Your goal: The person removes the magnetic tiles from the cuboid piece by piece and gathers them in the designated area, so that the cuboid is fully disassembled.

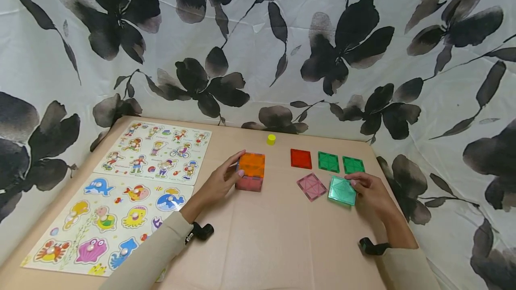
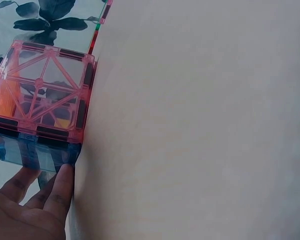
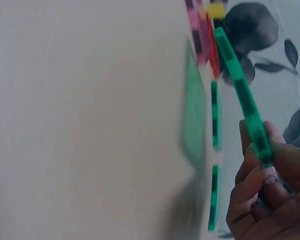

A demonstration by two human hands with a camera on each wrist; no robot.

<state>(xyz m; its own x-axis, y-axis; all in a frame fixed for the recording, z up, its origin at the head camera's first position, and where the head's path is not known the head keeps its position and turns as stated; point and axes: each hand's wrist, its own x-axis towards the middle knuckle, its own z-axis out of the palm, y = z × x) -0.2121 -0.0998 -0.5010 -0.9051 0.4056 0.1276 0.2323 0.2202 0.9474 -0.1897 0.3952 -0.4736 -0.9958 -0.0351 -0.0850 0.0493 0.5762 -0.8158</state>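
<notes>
A box of see-through magnetic tiles (image 1: 250, 172) stands mid-table, with an orange top, a pink front (image 2: 45, 92) and a blue side (image 2: 32, 152). My left hand (image 1: 217, 182) rests against the box's left side. In the left wrist view, its fairly straight fingers (image 2: 62, 192) touch the blue side. Between thumb and fingers, my right hand (image 1: 372, 191) pinches a green magnetic tile (image 1: 341, 190) by its right edge. The right wrist view shows this tile (image 3: 242, 95) edge-on, tilted and lifted off the table.
A red tile (image 1: 301, 159), two green tiles (image 1: 328, 162) and a pink tile (image 1: 311, 187) lie around the held tile. A small yellow cylinder (image 1: 271, 139) stands near the back edge. Sticker-like picture boards (image 1: 151, 178) cover the left of the table (image 1: 266, 245). A floral cloth (image 1: 274, 57) hangs behind.
</notes>
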